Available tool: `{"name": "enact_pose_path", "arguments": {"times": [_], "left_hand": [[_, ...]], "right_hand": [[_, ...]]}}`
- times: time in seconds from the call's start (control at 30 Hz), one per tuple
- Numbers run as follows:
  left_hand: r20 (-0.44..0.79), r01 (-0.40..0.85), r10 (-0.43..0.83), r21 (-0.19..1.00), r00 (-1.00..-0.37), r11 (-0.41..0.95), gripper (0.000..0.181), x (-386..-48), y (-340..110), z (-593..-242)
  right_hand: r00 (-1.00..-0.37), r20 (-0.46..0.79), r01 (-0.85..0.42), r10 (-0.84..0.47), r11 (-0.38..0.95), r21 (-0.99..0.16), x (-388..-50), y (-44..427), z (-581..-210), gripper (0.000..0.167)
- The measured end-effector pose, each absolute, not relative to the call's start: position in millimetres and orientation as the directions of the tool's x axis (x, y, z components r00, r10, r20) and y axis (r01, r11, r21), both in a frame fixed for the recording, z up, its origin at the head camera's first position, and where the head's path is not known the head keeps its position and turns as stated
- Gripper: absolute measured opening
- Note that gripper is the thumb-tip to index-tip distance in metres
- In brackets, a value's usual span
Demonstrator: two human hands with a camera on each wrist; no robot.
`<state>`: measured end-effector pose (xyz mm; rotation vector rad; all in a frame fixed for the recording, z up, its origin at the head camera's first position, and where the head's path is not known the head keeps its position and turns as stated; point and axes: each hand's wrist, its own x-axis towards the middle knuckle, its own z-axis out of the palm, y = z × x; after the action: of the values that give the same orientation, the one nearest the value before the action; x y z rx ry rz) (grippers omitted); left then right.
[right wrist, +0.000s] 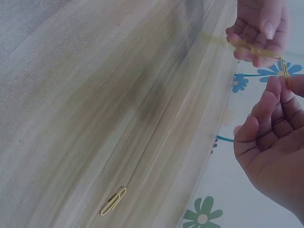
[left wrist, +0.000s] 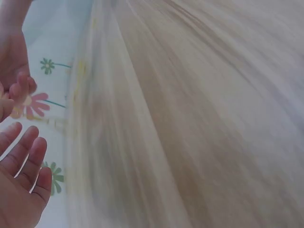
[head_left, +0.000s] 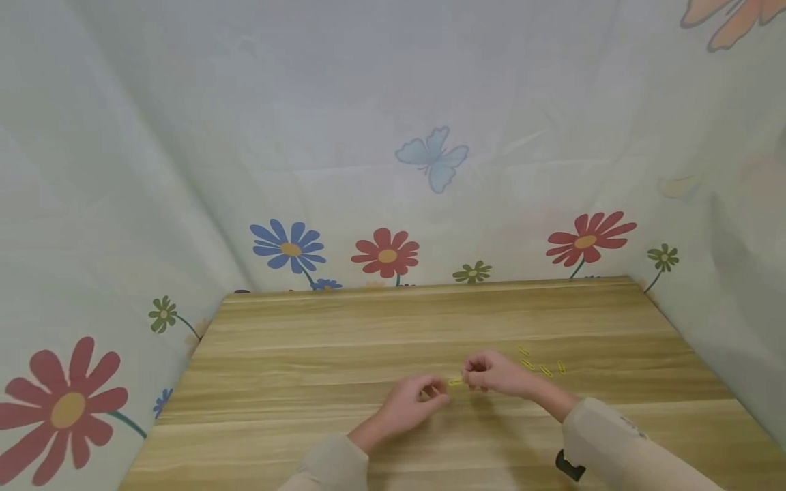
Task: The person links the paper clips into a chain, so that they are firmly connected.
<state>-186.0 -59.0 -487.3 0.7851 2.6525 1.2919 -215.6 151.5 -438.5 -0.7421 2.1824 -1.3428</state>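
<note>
My right hand (head_left: pixel 491 372) pinches a small yellow paper clip (right wrist: pixel 285 69) between thumb and index finger. Joined to it is another yellow paper clip (right wrist: pixel 256 50), blurred, reaching across toward the left hand; in the head view this paper clip (head_left: pixel 454 382) shows between both hands. My left hand (head_left: pixel 414 401) is close by on the left, its fingers (left wrist: pixel 31 159) spread and loosely bent, thumb apart from them. Whether its fingertips touch the chain cannot be told. Both hands are just above the wooden table (head_left: pixel 307 354).
Several loose yellow paper clips (head_left: pixel 546 371) lie on the table beyond the right forearm; one paper clip (right wrist: pixel 113 201) is plain in the right wrist view. A pale cloth (head_left: pixel 344 102) with printed flowers and butterflies hangs behind and beside the table.
</note>
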Motion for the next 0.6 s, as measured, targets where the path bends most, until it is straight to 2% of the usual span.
{"name": "enact_pose_path", "arguments": {"times": [0.17, 0.37, 0.6], "left_hand": [[0.128, 0.396, 0.487, 0.771, -0.864, 0.499, 0.033, -183, -51, -479], [0.153, 0.415, 0.502, 0.781, -0.851, 0.467, 0.029, -184, -47, -478], [0.162, 0.43, 0.511, 0.776, -0.844, 0.462, 0.028, -185, -46, -481]], "right_hand": [[-0.732, -0.099, -0.228, -0.674, 0.379, -0.897, -214, 151, -434, 0.015], [-0.714, -0.071, -0.289, -0.696, 0.386, -0.876, -216, 153, -436, 0.012], [-0.706, -0.077, -0.285, -0.704, 0.382, -0.879, -216, 157, -439, 0.013]]}}
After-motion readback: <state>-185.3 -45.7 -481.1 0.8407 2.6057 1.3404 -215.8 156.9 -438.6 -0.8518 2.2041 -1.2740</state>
